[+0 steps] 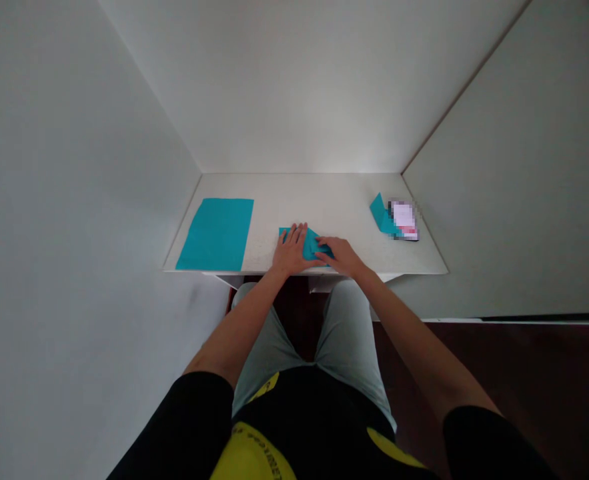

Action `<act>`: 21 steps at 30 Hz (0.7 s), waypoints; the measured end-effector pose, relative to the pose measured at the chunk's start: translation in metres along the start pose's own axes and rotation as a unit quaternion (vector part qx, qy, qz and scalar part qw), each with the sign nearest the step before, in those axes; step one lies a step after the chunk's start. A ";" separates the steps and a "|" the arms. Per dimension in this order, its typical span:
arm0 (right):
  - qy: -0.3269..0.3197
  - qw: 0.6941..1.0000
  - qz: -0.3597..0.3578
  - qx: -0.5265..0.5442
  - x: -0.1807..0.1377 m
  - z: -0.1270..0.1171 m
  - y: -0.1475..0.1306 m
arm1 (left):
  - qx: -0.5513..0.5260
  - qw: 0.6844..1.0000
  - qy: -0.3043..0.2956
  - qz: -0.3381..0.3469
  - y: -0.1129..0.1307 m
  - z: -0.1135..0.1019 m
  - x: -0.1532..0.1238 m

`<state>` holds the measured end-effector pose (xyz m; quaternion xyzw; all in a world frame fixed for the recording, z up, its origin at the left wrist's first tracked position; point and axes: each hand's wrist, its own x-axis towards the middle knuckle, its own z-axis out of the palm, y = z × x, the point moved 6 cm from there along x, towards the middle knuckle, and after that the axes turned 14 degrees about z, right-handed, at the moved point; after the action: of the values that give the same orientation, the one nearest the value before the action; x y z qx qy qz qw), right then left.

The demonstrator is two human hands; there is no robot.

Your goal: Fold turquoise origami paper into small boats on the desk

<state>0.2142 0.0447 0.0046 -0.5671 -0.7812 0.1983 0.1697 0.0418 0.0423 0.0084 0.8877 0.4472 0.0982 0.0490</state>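
A folded piece of turquoise paper (311, 248) lies near the front edge of the white tabletop (274, 193), partly covered by both hands. My left hand (290, 255) rests flat across its left part, fingers spread and thumb stretched toward the right. At the paper's right end, the curled fingers and thumb of my right hand (341, 255) hold a folded part. Some of the folds are hidden under the hands.
A larger flat sheet of turquoise paper (217, 235) lies at the left. Toward the right end stand a folded turquoise piece (380, 213) and a phone-like object (404, 220) with a blurred screen. Walls enclose the back and both sides.
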 end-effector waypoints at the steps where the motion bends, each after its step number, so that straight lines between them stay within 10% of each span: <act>1: -0.005 1.000 -0.005 -0.003 -0.006 0.002 -0.003 | 0.003 1.000 0.000 0.003 0.000 0.000 0.000; 21: 0.009 0.994 0.058 -0.092 -0.012 0.021 -0.022 | 0.001 1.000 -0.022 0.017 -0.001 0.005 0.002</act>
<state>0.1896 0.0249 -0.0026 -0.6266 -0.7602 0.1301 0.1121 0.0433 0.0446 0.0035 0.8972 0.4308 0.0793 0.0556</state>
